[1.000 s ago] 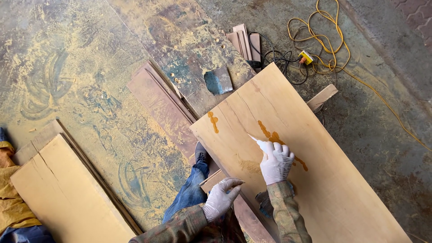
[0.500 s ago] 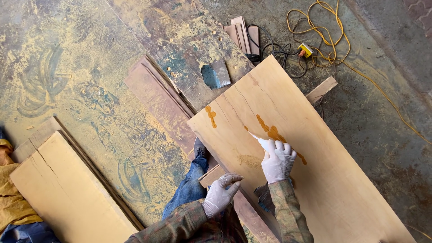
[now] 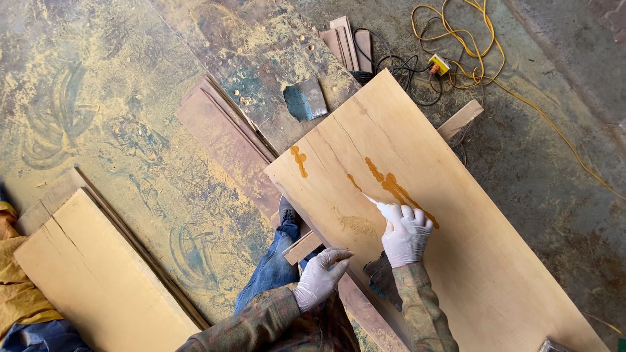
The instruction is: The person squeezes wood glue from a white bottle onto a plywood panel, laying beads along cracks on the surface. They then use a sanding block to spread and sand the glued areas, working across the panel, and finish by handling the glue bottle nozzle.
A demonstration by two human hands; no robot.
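On the sawdusty concrete floor (image 3: 130, 130), the right hand (image 3: 405, 234) grips a white spreader (image 3: 378, 203) on the pale board (image 3: 469, 248); the left hand (image 3: 319, 277) rests open at its edge.

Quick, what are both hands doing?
Left hand: open, resting at the board's edge.
Right hand: closed on a white spreader.

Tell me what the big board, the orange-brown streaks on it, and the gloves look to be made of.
Board: pale bare wood, probably unfinished, with fine grain lines and a matte face.
Orange-brown streaks: a glossy paste, possibly filler or glue; I can't tell which.
Gloves on the left hand and right hand: thin white rubbery material, likely latex or similar.
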